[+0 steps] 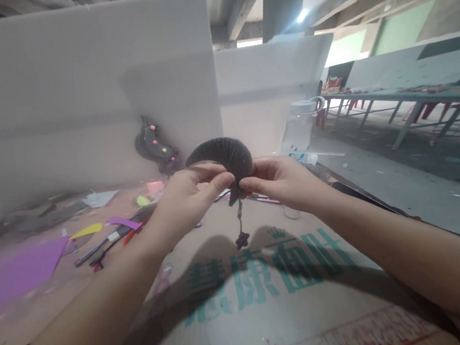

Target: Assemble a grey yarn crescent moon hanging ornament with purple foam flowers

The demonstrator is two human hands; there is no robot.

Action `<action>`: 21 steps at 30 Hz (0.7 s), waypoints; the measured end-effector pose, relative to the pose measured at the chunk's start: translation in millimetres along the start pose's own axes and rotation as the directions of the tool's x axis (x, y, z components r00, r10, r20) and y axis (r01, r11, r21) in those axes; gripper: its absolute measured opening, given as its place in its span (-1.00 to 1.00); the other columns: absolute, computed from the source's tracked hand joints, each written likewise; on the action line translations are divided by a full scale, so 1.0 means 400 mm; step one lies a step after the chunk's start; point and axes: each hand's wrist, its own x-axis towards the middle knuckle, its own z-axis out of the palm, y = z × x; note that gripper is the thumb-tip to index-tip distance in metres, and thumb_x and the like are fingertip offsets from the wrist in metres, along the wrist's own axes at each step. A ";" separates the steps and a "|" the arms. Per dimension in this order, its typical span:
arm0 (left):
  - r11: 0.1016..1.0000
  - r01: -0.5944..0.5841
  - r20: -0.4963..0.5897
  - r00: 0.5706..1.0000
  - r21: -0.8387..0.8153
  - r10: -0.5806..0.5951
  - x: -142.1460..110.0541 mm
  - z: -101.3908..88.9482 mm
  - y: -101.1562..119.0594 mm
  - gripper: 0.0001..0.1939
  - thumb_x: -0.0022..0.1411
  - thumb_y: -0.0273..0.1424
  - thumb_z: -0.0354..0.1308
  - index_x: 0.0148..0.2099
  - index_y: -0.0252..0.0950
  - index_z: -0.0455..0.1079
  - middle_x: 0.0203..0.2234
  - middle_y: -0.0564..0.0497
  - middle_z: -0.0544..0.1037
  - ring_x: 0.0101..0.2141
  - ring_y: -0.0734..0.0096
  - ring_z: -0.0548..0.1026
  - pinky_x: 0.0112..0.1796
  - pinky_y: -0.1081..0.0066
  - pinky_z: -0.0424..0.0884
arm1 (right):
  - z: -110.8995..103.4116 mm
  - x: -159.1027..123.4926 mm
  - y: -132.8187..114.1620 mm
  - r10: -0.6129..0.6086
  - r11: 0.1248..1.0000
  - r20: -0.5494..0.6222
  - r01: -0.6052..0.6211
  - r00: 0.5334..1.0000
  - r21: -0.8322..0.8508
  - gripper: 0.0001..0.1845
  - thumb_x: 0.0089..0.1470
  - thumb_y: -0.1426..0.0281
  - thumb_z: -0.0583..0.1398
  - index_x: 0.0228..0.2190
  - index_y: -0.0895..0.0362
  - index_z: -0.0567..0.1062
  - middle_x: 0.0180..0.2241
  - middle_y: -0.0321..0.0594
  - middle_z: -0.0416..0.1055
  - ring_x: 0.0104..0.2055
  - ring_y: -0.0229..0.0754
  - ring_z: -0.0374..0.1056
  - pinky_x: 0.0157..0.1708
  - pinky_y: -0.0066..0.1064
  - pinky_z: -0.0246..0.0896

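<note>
Both hands hold up one dark, curved, crescent-shaped piece (222, 152) with fine ridges, above the work surface. My left hand (200, 191) pinches it from the left and below, thumb toward the middle. From the right, my right hand (276, 180) grips its lower right end between thumb and fingers. Below the fingertips a thin cord hangs with a small dark flower-shaped pendant (243, 240) at its end. What the curved piece is made of cannot be made out.
Behind stands a pale board (73, 91), with a dark curved piece (155, 146) bearing coloured dots before it. A clear bottle (296, 129) is at the right. Purple sheet (22, 276), scraps and pens lie left. Printed cardboard (243, 330) covers the front; a long table (416, 95) stands beyond.
</note>
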 end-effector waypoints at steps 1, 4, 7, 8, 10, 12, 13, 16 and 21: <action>1.000 0.018 -0.002 1.000 0.004 -0.018 -0.001 0.001 0.000 -0.66 0.25 -0.09 0.12 -0.27 -0.26 0.52 -0.34 -0.02 0.61 -0.28 0.25 0.53 -0.24 0.35 0.41 | 0.000 0.000 0.000 -0.001 1.000 0.002 0.001 1.000 0.003 -0.86 0.09 0.36 0.24 -0.33 0.19 0.53 -0.36 -0.20 0.55 -0.28 -0.23 0.46 -0.19 -0.32 0.37; 0.995 0.067 -0.047 0.997 0.074 -0.064 -0.003 0.003 0.006 -0.65 0.20 -0.08 0.17 -0.25 -0.27 0.52 -0.36 -0.01 0.61 -0.33 0.27 0.53 -0.32 0.39 0.41 | 0.000 -0.002 0.001 -0.029 1.000 -0.013 0.029 0.999 -0.003 -0.83 0.10 0.32 0.25 -0.34 0.19 0.52 -0.39 -0.22 0.52 -0.31 -0.24 0.44 -0.23 -0.35 0.35; 0.983 0.070 -0.048 0.997 0.168 -0.062 -0.004 0.001 0.016 -0.65 0.20 -0.10 0.16 -0.29 -0.29 0.52 -0.43 0.00 0.59 -0.38 0.33 0.51 -0.35 0.43 0.39 | -0.003 -0.004 0.003 -0.083 0.996 -0.078 0.082 0.993 -0.024 -0.77 0.09 0.24 0.26 -0.35 0.17 0.49 -0.40 -0.25 0.49 -0.34 -0.26 0.41 -0.29 -0.38 0.33; 0.980 0.064 -0.030 0.998 0.188 -0.060 -0.004 0.001 0.019 -0.66 0.20 -0.11 0.16 -0.30 -0.30 0.52 -0.45 0.02 0.57 -0.39 0.35 0.50 -0.34 0.44 0.39 | -0.004 -0.004 0.003 -0.096 0.995 -0.103 0.092 0.990 -0.044 -0.76 0.07 0.23 0.28 -0.36 0.17 0.48 -0.41 -0.26 0.47 -0.35 -0.26 0.40 -0.32 -0.39 0.31; 0.977 0.056 0.005 0.998 0.207 -0.058 -0.005 0.003 0.023 -0.68 0.20 -0.12 0.16 -0.32 -0.29 0.51 -0.50 0.05 0.55 -0.41 0.38 0.49 -0.33 0.44 0.39 | -0.005 -0.006 0.000 -0.104 0.989 -0.147 0.087 0.984 -0.118 -0.74 0.03 0.22 0.30 -0.38 0.17 0.45 -0.43 -0.28 0.45 -0.39 -0.27 0.38 -0.39 -0.41 0.27; 0.977 0.054 0.035 0.997 0.207 -0.062 -0.006 0.006 0.024 -0.70 0.21 -0.13 0.16 -0.33 -0.28 0.50 -0.53 0.07 0.53 -0.41 0.38 0.49 -0.32 0.44 0.39 | -0.006 -0.008 -0.004 -0.098 0.976 -0.175 0.061 0.980 -0.207 -0.73 0.02 0.22 0.31 -0.41 0.17 0.44 -0.47 -0.30 0.42 -0.44 -0.29 0.33 -0.46 -0.44 0.20; 0.978 0.054 0.048 0.997 0.202 -0.065 -0.006 0.008 0.023 -0.70 0.21 -0.13 0.16 -0.33 -0.28 0.49 -0.53 0.07 0.53 -0.41 0.38 0.49 -0.32 0.43 0.39 | -0.006 -0.009 -0.006 -0.094 0.971 -0.175 0.052 0.980 -0.233 -0.74 0.03 0.23 0.30 -0.42 0.16 0.43 -0.49 -0.31 0.40 -0.45 -0.30 0.32 -0.47 -0.45 0.17; 0.983 0.050 0.070 0.996 0.177 -0.063 -0.004 0.013 0.014 -0.68 0.23 -0.12 0.14 -0.33 -0.28 0.48 -0.49 0.05 0.56 -0.37 0.35 0.51 -0.30 0.41 0.39 | -0.008 -0.010 -0.008 -0.082 0.968 -0.114 0.051 0.990 -0.247 -0.77 0.11 0.24 0.24 -0.40 0.16 0.45 -0.50 -0.31 0.42 -0.44 -0.29 0.34 -0.45 -0.45 0.19; 0.997 0.062 0.137 0.988 0.056 -0.069 0.005 0.016 -0.015 -0.67 0.27 -0.12 0.09 -0.25 -0.29 0.47 -0.31 -0.02 0.61 -0.23 0.27 0.55 -0.24 0.36 0.42 | -0.024 -0.002 -0.001 -0.027 0.988 0.036 0.032 0.999 -0.152 -0.70 0.25 0.25 0.08 -0.40 0.17 0.45 -0.47 -0.24 0.46 -0.39 -0.25 0.41 -0.32 -0.39 0.31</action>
